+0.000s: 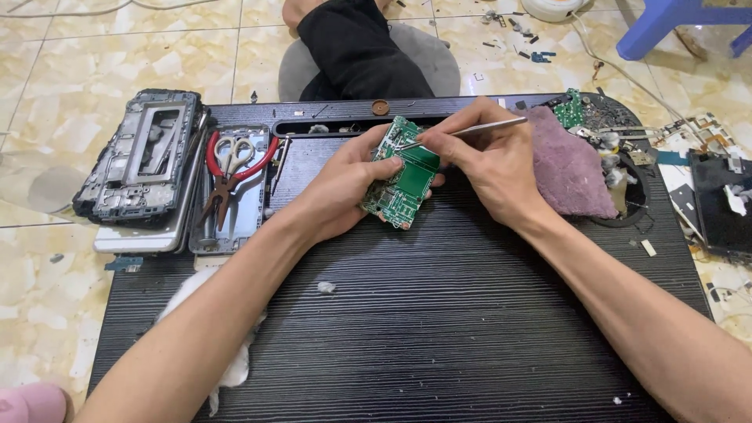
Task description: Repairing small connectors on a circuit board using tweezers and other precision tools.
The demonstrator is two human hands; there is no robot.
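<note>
Far out to the left of the grip, a stack of stripped phone frames (141,160) lay at the edge of the dark ribbed surface (439,329), and beside it a tray held red-handled pliers (227,176) with small scissors. The left hand (345,184) was closed around a green circuit board (403,176), thumb across its face, holding it tilted just above the surface. The right hand (489,160) pinched metal tweezers (470,131) in a narrow grip, their tip touching the board's upper edge. Just right of that hand lay a purple cloth (568,168), and beyond it a second small green board (570,110) among loose parts. A wad of white cotton (235,364) sat beneath the left forearm.
</note>
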